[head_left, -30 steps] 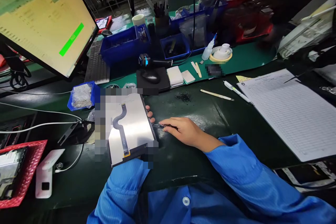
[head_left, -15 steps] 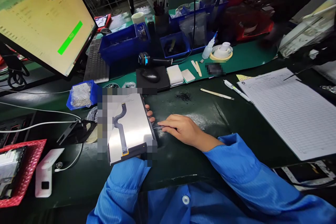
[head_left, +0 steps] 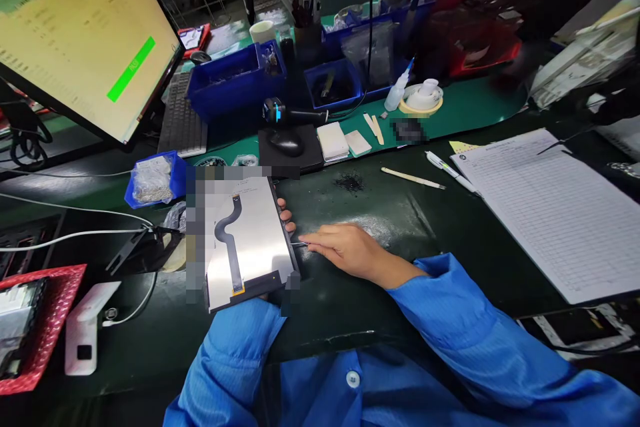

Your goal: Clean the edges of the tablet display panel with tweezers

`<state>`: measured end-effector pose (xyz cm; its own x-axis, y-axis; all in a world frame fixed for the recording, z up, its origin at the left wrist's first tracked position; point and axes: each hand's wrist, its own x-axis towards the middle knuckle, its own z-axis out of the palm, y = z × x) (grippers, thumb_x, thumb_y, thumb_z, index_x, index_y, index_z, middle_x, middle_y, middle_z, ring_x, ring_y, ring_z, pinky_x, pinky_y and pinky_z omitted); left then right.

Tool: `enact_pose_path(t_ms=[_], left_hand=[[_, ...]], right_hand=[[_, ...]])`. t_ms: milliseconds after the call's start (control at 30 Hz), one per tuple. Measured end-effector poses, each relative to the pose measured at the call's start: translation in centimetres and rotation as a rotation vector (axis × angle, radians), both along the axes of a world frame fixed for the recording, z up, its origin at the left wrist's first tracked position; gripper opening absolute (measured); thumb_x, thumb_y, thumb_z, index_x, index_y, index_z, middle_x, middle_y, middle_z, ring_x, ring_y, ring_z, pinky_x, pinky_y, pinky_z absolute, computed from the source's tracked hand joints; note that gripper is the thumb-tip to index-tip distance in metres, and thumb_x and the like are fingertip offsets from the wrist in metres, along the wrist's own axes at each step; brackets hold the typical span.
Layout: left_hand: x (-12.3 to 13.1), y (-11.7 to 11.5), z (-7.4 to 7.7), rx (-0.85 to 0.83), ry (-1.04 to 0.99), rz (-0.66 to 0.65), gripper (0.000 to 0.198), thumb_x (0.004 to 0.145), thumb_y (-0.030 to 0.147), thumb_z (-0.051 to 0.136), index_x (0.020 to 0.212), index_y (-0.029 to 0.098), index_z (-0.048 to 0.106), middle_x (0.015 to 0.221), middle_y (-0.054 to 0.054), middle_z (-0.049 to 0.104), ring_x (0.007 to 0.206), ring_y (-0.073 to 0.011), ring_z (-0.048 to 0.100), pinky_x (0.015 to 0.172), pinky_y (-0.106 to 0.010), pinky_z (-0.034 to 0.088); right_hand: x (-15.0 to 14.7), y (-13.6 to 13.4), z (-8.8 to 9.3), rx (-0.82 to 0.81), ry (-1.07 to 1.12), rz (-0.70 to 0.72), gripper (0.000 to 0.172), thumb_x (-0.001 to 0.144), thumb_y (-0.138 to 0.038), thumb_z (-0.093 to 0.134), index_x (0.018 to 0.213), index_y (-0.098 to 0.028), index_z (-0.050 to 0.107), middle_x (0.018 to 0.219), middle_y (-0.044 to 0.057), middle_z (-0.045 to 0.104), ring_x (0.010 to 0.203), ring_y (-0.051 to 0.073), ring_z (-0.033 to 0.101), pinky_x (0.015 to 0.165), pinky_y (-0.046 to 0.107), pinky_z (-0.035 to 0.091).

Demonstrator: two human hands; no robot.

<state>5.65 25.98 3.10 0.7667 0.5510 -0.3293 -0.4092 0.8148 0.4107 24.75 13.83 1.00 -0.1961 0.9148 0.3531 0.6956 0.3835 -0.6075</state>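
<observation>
1. The right hand (head_left: 350, 250) lies low on the dark work mat (head_left: 400, 227), its fingers pinched shut on a thin metal tool, probably tweezers (head_left: 299, 244), whose tip meets the right edge of the display panel (head_left: 250, 240).
2. The left hand (head_left: 286, 217) is under the panel and holds it up off the mat; only its fingertips show, curled round the panel's right edge just above the tweezers' tip.
3. The panel faces up with its silvery back showing, tilted slightly, with a dark flex cable (head_left: 227, 240) snaking down its middle to a small connector near the lower edge. Its left side and upper edge are blurred out.
4. Both arms wear blue sleeves (head_left: 450, 327), which meet at the bottom of the view.
5. Just beyond the panel sit a black mouse (head_left: 285, 141) on a dark pad, a barcode scanner (head_left: 274, 111) and a white block (head_left: 333, 141).
6. To the left, a small blue bin (head_left: 177, 173) holds bagged parts, and a monitor (head_left: 75, 33) shows a yellow screen with a green bar; a keyboard (head_left: 183, 121) lies below it.
7. To the right, a pen (head_left: 450, 173) and a pale stick (head_left: 413, 179) lie near a printed sheet (head_left: 550, 213).
8. At far left, a red tray (head_left: 50, 320) rests beside a white device (head_left: 83, 333).
</observation>
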Motion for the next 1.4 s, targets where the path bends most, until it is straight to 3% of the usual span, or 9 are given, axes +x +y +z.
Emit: enact_pose_path(t_ms=[200, 400, 700, 867, 1067, 1200, 1400], left_hand=[[-0.2, -0.1, -0.7, 0.070, -0.029, 0.064, 0.041, 0.096, 0.047, 0.046, 0.117, 0.017, 0.064, 0.089, -0.011, 0.062, 0.075, -0.0223, 0.061, 0.063, -0.035, 0.051], [-0.2, 0.1, -0.7, 0.080, -0.046, 0.055, 0.039, 0.097, 0.048, 0.047, 0.114, 0.018, 0.065, 0.088, -0.010, 0.062, 0.074, -0.0215, 0.061, 0.063, -0.034, 0.053], [-0.7, 1.0, -0.8, 0.017, 0.026, -0.039, 0.044, 0.092, 0.052, 0.051, 0.116, 0.017, 0.063, 0.088, -0.011, 0.062, 0.073, -0.0223, 0.063, 0.064, -0.035, 0.054], [-1.2, 1.3, -0.8, 0.010, 0.052, -0.065, 0.054, 0.091, 0.058, 0.051, 0.124, 0.016, 0.060, 0.093, -0.013, 0.065, 0.079, -0.0253, 0.066, 0.071, -0.039, 0.056], [-1.2, 1.9, -1.1, 0.009, 0.038, -0.136, 0.047, 0.094, 0.056, 0.047, 0.116, 0.018, 0.062, 0.089, -0.011, 0.064, 0.077, -0.0247, 0.065, 0.068, -0.039, 0.055], [-1.1, 1.6, -0.9, 0.017, 0.055, -0.094, 0.048, 0.095, 0.058, 0.046, 0.115, 0.018, 0.063, 0.090, -0.011, 0.064, 0.076, -0.0236, 0.064, 0.067, -0.037, 0.054], [-0.9, 1.1, -0.8, 0.063, 0.016, -0.057, 0.054, 0.092, 0.064, 0.047, 0.113, 0.018, 0.063, 0.089, -0.011, 0.063, 0.074, -0.0233, 0.064, 0.064, -0.036, 0.055]], right_hand=[[-0.1, 0.0, 0.5, -0.049, -0.042, 0.009, 0.030, 0.107, -0.029, 0.047, 0.119, -0.024, 0.074, 0.088, 0.002, 0.078, 0.079, 0.018, 0.072, 0.071, 0.029, 0.052], [-0.2, -0.1, 0.9, -0.117, 0.127, 0.026, 0.025, 0.103, -0.026, 0.056, 0.122, -0.024, 0.072, 0.109, 0.003, 0.079, 0.097, 0.019, 0.074, 0.086, 0.030, 0.056], [0.3, 0.0, 1.1, -0.150, -0.007, 0.067, 0.028, 0.105, -0.027, 0.052, 0.122, -0.023, 0.073, 0.097, 0.004, 0.078, 0.089, 0.020, 0.073, 0.078, 0.031, 0.054], [0.1, -0.1, 1.2, -0.202, 0.107, 0.045, 0.023, 0.101, -0.025, 0.059, 0.120, -0.022, 0.073, 0.101, 0.003, 0.080, 0.091, 0.019, 0.074, 0.081, 0.029, 0.054], [0.1, 0.1, 1.1, -0.158, 0.045, 0.052, 0.018, 0.099, -0.026, 0.063, 0.112, -0.022, 0.076, 0.094, 0.004, 0.078, 0.086, 0.020, 0.072, 0.077, 0.029, 0.052], [0.1, 0.1, 1.0, -0.140, 0.017, 0.054, 0.023, 0.103, -0.029, 0.057, 0.113, -0.022, 0.076, 0.091, 0.004, 0.078, 0.086, 0.020, 0.073, 0.077, 0.030, 0.052], [-0.1, 0.0, 1.0, -0.191, 0.118, 0.006, 0.015, 0.094, -0.024, 0.071, 0.108, -0.021, 0.075, 0.093, 0.003, 0.078, 0.083, 0.018, 0.072, 0.073, 0.026, 0.051]])
